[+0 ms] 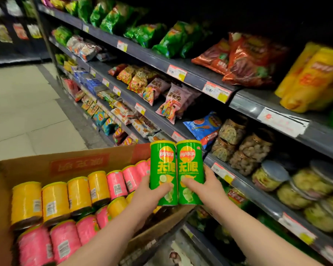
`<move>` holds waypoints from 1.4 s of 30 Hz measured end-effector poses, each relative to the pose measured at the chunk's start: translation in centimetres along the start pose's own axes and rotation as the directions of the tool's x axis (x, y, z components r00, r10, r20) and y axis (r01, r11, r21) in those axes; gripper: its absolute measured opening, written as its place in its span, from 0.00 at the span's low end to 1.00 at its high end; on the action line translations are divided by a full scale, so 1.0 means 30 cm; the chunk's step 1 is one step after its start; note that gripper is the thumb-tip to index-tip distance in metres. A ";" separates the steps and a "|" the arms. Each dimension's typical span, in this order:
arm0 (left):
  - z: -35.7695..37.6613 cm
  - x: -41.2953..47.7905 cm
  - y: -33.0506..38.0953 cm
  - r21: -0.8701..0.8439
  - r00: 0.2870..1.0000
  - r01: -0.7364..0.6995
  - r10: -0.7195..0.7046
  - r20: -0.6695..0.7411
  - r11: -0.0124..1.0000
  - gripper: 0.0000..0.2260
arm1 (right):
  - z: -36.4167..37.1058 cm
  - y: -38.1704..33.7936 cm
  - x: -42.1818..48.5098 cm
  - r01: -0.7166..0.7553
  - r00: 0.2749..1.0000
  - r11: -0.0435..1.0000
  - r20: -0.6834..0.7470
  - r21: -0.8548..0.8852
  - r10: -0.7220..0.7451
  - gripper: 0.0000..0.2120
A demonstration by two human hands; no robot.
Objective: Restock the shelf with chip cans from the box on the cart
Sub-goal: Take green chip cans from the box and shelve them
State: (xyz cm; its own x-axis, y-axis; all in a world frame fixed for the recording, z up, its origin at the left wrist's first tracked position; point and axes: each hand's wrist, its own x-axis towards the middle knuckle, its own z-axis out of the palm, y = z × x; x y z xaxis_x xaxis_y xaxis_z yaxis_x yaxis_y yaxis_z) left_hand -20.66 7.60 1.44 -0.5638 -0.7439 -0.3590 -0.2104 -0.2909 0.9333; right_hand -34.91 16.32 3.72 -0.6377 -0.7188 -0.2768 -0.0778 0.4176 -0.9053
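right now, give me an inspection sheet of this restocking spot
surface: shelf rail with price tags; cart not clearly seen
job's things: cardboard box holding yellow cans and pink cans on their sides
clutter: nothing seen
grippers: left hand grips left green can, right hand grips right green can, both upright, side by side
cables: nothing seen
surroundings: snack bags and jars on shelves, tiled floor

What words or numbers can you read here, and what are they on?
"Lay's": red logo on the left green can and the right green can.
"无限": yellow characters on both cans.
Red print on the box: upside down, too blurred to read.
All price tags: too small to read.
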 end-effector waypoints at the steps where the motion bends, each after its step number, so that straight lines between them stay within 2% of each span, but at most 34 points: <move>1: 0.021 -0.009 0.010 0.008 1.000 -0.016 0.016 0.015 1.000 0.21 | -0.025 0.002 -0.018 0.003 1.000 1.000 -0.025 0.016 -0.003 0.25; 4: 0.087 -0.028 0.030 0.024 0.996 -0.063 0.062 0.061 0.998 0.31 | -0.098 0.004 -0.070 0.024 0.996 0.999 -0.088 0.046 -0.019 0.28; 10: 0.222 -0.076 0.077 0.011 0.985 -0.119 0.116 0.130 0.993 0.34 | -0.237 0.013 -0.160 0.066 0.981 0.990 -0.190 0.123 -0.042 0.24; 14: 0.345 -0.115 0.111 0.020 0.973 -0.137 0.131 0.189 0.990 0.18 | -0.360 0.026 -0.224 0.105 0.962 0.987 -0.262 0.119 -0.071 0.24; 17: 0.471 -0.147 0.143 0.010 0.956 -0.160 0.152 0.252 0.987 0.22 | -0.493 0.041 -0.277 0.116 0.942 0.987 -0.328 0.108 -0.075 0.21; 20: 0.618 -0.189 0.182 -0.014 0.926 -0.190 0.184 0.329 0.982 0.15 | -0.647 0.050 -0.331 0.131 0.911 0.988 -0.402 0.079 -0.089 0.25; 23: 0.758 -0.233 0.237 -0.023 0.896 -0.234 0.225 0.384 0.972 0.12 | -0.802 0.040 -0.382 0.186 0.882 0.981 -0.450 0.062 -0.139 0.25; 28: 0.961 -0.282 0.310 -0.056 0.877 -0.291 0.290 0.383 0.955 0.25 | -1.029 0.037 -0.418 0.244 0.844 0.970 -0.492 -0.001 -0.213 0.27; 29: 0.998 -0.289 0.322 -0.063 0.872 -0.296 0.297 0.388 0.953 0.24 | -1.072 0.036 -0.422 0.255 0.835 0.967 -0.501 -0.014 -0.227 0.28; 32: 1.100 -0.303 0.346 -0.102 0.870 -0.305 0.321 0.375 0.947 0.13 | -1.205 0.031 -0.433 0.302 0.794 0.952 -0.540 -0.049 -0.279 0.29; 33: 1.130 -0.306 0.349 -0.107 0.869 -0.309 0.327 0.372 0.945 0.12 | -1.250 0.029 -0.435 0.315 0.782 0.948 -0.550 -0.055 -0.292 0.29; 36: 1.208 -0.321 0.355 -0.114 0.874 -0.319 0.338 0.349 0.941 0.17 | -1.369 0.034 -0.422 0.340 0.774 0.940 -0.562 -0.021 -0.292 0.32; 39: 1.266 -0.326 0.358 -0.139 0.880 -0.321 0.350 0.320 0.937 0.13 | -1.460 0.029 -0.388 0.368 0.761 0.930 -0.567 -0.020 -0.314 0.28; 42: 1.300 -0.322 0.361 -0.151 0.885 -0.324 0.355 0.301 0.934 0.13 | -1.515 0.030 -0.344 0.374 0.743 0.925 -0.576 -0.066 -0.341 0.34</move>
State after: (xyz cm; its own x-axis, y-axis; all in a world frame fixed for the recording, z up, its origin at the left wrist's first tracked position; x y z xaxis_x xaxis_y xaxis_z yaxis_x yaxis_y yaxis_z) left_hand -48.64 35.08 15.31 -0.8142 -0.5804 0.0162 0.1062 -0.1215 0.9869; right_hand -63.24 49.36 20.42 -0.8885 -0.3566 0.2888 -0.3609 0.1544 -0.9197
